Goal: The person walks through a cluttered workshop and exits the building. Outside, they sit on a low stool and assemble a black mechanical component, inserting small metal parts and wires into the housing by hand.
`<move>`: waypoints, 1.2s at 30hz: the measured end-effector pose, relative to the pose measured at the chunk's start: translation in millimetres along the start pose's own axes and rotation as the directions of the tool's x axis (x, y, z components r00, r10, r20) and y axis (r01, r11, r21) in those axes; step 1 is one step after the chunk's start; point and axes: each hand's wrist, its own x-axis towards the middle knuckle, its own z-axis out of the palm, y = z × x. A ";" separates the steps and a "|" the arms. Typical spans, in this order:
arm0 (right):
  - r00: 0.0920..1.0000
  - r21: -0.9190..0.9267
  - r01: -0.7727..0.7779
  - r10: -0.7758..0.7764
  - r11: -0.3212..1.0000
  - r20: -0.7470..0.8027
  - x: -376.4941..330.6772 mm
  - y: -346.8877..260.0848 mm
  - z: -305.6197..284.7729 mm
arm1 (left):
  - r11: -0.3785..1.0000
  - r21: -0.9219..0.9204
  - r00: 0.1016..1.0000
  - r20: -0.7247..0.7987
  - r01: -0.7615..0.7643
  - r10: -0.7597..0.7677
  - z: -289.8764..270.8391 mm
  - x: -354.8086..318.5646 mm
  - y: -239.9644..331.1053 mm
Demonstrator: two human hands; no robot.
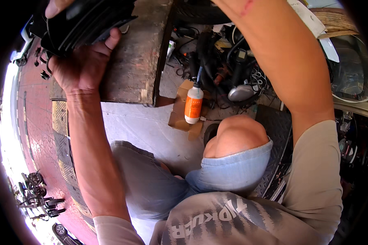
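My left hand (84, 67) is raised at the upper left, its palm turned up and its fingers curled around the underside of a black ridged part (88, 22). The top of this part is cut off by the picture's edge, and I cannot tell its exact kind. A fingertip (57, 6) rests against its upper left side; which hand it belongs to is unclear. Below the part lies a worn wooden board (137, 69). My right forearm (270, 45) runs up past the top edge, so no clearly identifiable right hand shows.
A white bottle with an orange label (193, 106) stands on flattened cardboard (178, 112) near my bare knee (239, 134). Behind it are piled hoses, tools and a rounded silver part (241, 93). Red paving (32, 110) and parked motorbikes (39, 196) lie to the left.
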 end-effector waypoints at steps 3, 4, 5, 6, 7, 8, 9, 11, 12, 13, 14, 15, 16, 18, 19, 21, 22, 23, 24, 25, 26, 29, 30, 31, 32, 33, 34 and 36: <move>0.999 0.292 -0.044 0.035 0.955 0.036 24.1 14.4 -2.6 | 0.996 0.065 0.997 -0.036 -0.060 0.063 16.6 1.0 -7.8; 0.984 0.235 -0.122 0.086 0.964 0.159 32.1 3.5 -4.7 | 0.993 0.079 0.993 -0.073 -0.089 0.095 23.1 -5.1 -3.9; 0.976 0.190 -0.155 0.120 0.970 0.183 32.1 1.8 -7.4 | 0.992 0.062 0.988 -0.102 -0.106 0.112 23.3 -4.2 -9.4; 0.979 0.165 -0.162 0.137 0.973 0.154 28.9 -2.6 -10.4 | 0.990 -0.076 0.992 -0.049 -0.117 0.113 27.2 -1.3 -13.0; 0.995 0.186 -0.097 0.092 0.978 0.034 23.2 -1.9 -3.0 | 0.988 -0.103 0.990 -0.089 -0.119 0.110 30.3 0.5 -13.4; 0.995 0.192 -0.021 0.039 0.981 -0.089 19.1 -1.0 4.1 | 0.986 -0.101 0.981 -0.158 -0.132 0.115 34.4 2.1 -11.2; 0.978 0.182 0.052 -0.014 0.982 -0.206 15.9 -2.6 12.4 | 0.984 -0.104 0.966 -0.232 -0.145 0.117 38.0 1.4 -10.7; 0.949 0.207 0.093 -0.024 0.974 -0.314 17.9 -2.8 17.0 | 0.975 -0.155 0.978 -0.161 -0.161 0.135 36.5 0.7 -11.4; 0.946 0.226 0.066 0.011 0.972 -0.325 18.0 -3.1 13.7 | 0.969 -0.183 0.982 -0.123 -0.164 0.143 36.5 0.5 -11.5; 0.941 0.244 0.010 0.073 0.970 -0.330 19.7 -3.4 9.4 | 0.976 -0.129 0.971 -0.189 -0.175 0.149 37.2 0.0 -10.5; 0.936 0.263 -0.078 0.161 0.962 -0.312 20.0 -5.4 3.8 | 0.981 -0.075 0.955 -0.254 -0.180 0.156 38.4 -0.3 -9.0; 0.892 0.224 -0.255 0.318 0.941 -0.322 29.9 -16.5 -4.4 | 0.984 -0.029 0.937 -0.310 -0.177 0.159 41.3 3.7 -11.2; 0.823 0.196 -0.428 0.470 0.882 -0.318 41.2 -25.6 -8.1 | 0.985 0.067 0.895 -0.412 -0.158 0.171 47.8 7.3 -12.8; 0.778 0.098 -0.579 0.584 0.810 -0.233 52.7 -35.2 -11.7 | 0.984 0.100 0.907 -0.385 -0.144 0.172 44.0 5.7 -12.0; 0.812 0.020 -0.566 0.562 0.824 -0.156 52.9 -35.6 -12.3 | 0.984 0.115 0.913 -0.370 -0.139 0.172 43.7 5.4 -11.1; 0.852 -0.133 -0.518 0.524 0.845 0.009 52.3 -35.6 -14.2 | 0.972 0.197 0.901 -0.387 -0.129 0.198 45.5 6.5 -12.4; 0.855 -0.206 -0.483 0.509 0.851 0.095 52.3 -35.4 -15.0 | 0.968 0.217 0.895 -0.395 -0.130 0.209 46.5 7.3 -13.2; 0.846 -0.264 -0.462 0.511 0.846 0.156 54.0 -34.1 -14.9 | 0.963 0.237 0.888 -0.404 -0.131 0.220 47.8 8.2 -14.3; 0.833 -0.315 -0.434 0.509 0.844 0.217 55.4 -33.8 -14.4 | 0.960 0.258 0.875 -0.435 -0.104 0.211 51.2 8.3 -15.9; 0.815 -0.356 -0.425 0.523 0.832 0.251 58.6 -28.5 -13.7 | 0.964 0.233 0.879 -0.424 -0.128 0.219 49.5 7.0 -15.6; 0.888 -0.310 -0.328 0.403 0.892 0.221 55.8 -20.9 -10.6 | 0.966 0.208 0.882 -0.413 -0.151 0.227 45.4 6.4 -15.6; 0.976 -0.236 -0.068 0.113 0.969 0.184 51.8 -6.7 3.8 | 0.965 0.169 0.872 -0.420 -0.199 0.253 35.2 -5.3 -10.7; 0.974 -0.251 -0.049 0.102 0.967 0.202 50.4 -9.1 0.0 | 0.965 0.155 0.865 -0.430 -0.210 0.257 35.2 -3.6 -12.5; 0.973 -0.292 -0.100 0.155 0.951 0.170 54.7 -0.4 5.3 | 0.965 0.141 0.859 -0.441 -0.222 0.262 35.3 -1.7 -13.6; 0.961 -0.336 -0.151 0.218 0.930 0.172 52.7 0.4 4.6 | 0.965 0.142 0.865 -0.429 -0.221 0.261 35.3 0.3 -12.5; 0.946 -0.376 -0.193 0.274 0.906 0.175 52.9 -1.7 5.1 | 0.965 0.145 0.867 -0.424 -0.220 0.261 37.7 0.2 -8.6; 0.906 -0.436 -0.247 0.365 0.865 0.212 42.6 -21.4 -7.8 | 0.969 0.124 0.874 -0.419 -0.213 0.246 36.5 0.2 -13.3; 0.858 -0.513 -0.275 0.449 0.813 0.251 30.6 -7.9 -6.5 | 0.967 0.081 0.897 -0.362 -0.241 0.254 23.7 3.7 -19.1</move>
